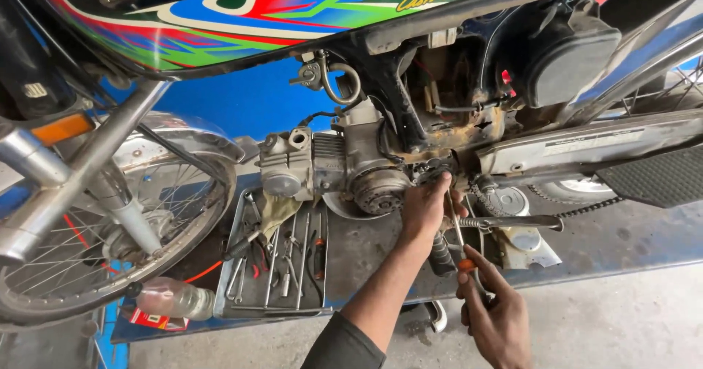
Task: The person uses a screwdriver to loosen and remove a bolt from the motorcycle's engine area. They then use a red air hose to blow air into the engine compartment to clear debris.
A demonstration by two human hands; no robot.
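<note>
A motorcycle stands on a blue platform (pixel 630 241), its grey engine (pixel 344 168) exposed. My left hand (pixel 427 209) reaches up to the rear of the engine. Its fingertips are curled on a dark part (pixel 432 170) beside the round side cover (pixel 379 192). Lower down, my right hand (pixel 499 314) grips a screwdriver by its orange handle (pixel 466 264). The thin metal shaft (pixel 457 226) slants up past my left hand toward the same spot. A black rubber footpeg (pixel 441 255) sits between my two hands.
A metal tray (pixel 242 307) with several wrenches and screwdrivers lies under the engine. The front wheel (pixel 110 244) and fork fill the left, with a plastic bottle (pixel 173 299) below. A chrome lever (pixel 512 222), the chain (pixel 586 208) and a chain cover (pixel 586 146) lie to the right.
</note>
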